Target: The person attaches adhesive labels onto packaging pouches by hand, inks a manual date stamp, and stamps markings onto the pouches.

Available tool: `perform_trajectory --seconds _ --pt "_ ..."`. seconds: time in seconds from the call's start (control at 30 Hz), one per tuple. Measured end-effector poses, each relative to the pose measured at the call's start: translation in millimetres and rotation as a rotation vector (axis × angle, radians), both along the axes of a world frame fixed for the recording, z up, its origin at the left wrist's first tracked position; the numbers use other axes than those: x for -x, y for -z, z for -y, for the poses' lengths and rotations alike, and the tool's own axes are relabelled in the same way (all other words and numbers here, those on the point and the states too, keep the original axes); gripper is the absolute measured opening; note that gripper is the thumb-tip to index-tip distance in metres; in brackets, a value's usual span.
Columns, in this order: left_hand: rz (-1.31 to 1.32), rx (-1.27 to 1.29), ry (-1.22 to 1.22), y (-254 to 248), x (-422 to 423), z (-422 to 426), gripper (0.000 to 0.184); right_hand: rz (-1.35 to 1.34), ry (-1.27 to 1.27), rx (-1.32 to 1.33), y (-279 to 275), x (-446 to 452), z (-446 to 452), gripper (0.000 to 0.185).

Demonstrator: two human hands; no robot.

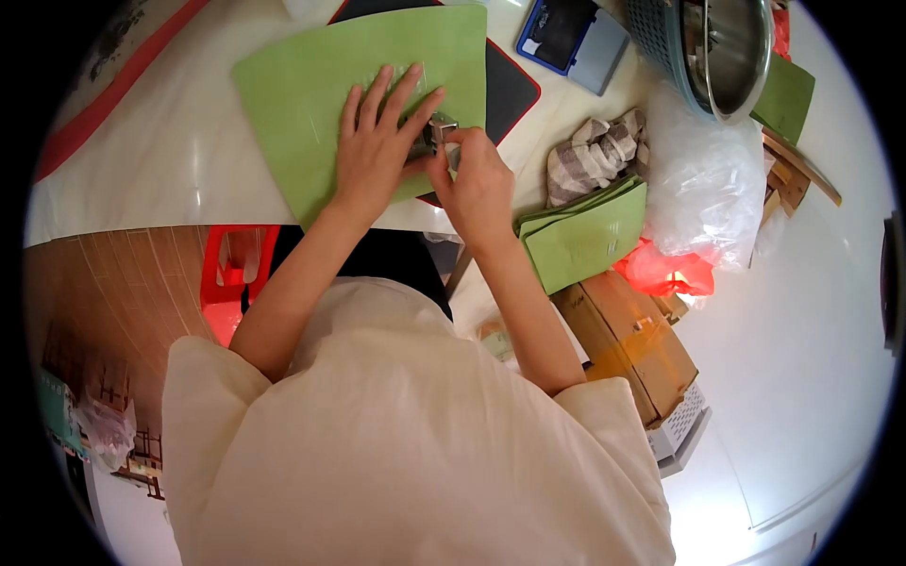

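A large green sheet lies on the table, partly over a dark mat with a red edge. My left hand rests on the sheet with its fingers spread. Close to that thumb, my right hand pinches a small shiny metal device whose exact kind I cannot make out. Fingers hide part of it, and it sits over the sheet near its right side.
Right of the sheet are an open blue case, a checked cloth and a stack of folded green sheets. Beyond them stand a metal bowl and a clear plastic bag. A red stool and a cardboard box are below.
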State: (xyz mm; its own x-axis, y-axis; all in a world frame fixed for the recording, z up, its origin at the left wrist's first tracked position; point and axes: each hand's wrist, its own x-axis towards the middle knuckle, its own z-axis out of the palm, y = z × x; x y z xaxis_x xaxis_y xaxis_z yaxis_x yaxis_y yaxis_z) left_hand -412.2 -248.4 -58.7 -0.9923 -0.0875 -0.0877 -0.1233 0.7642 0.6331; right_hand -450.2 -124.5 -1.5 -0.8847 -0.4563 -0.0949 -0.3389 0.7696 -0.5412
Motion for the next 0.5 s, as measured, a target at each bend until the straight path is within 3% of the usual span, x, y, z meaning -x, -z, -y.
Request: perform_trajectory --seconds 0.07,0.13,0.2,0.27,0.33,0.43,0.5 --pt "0.001 0.016 0.013 -0.9 -0.5 1.1 0.082 0.02 -0.013 0.012 -13.7 1.6 -2.7 0.023" --pt "0.016 0.027 0.024 -0.4 -3.2 2.6 0.082 -0.142 0.052 0.107 -53.6 4.9 -7.4 0.02" --pt "0.01 0.023 0.029 0.9 -2.1 1.2 0.084 -0.156 0.273 0.291 -87.8 2.0 -28.1 0.019" --pt "-0.001 0.031 0.032 1.7 -2.4 0.1 0.084 -0.203 0.466 0.537 -125.4 7.7 -41.5 0.015" --pt "-0.013 0.042 0.032 1.8 -2.5 -0.8 0.084 -0.059 0.615 0.943 -144.9 15.7 -55.7 0.018" --pt "-0.01 0.081 0.058 0.8 -1.3 0.7 0.083 -0.325 0.808 0.794 -144.1 11.2 -80.5 0.025" --pt "-0.037 0.013 0.059 -2.8 -0.2 3.8 0.078 0.263 0.993 1.403 -140.6 7.4 -93.9 0.028"
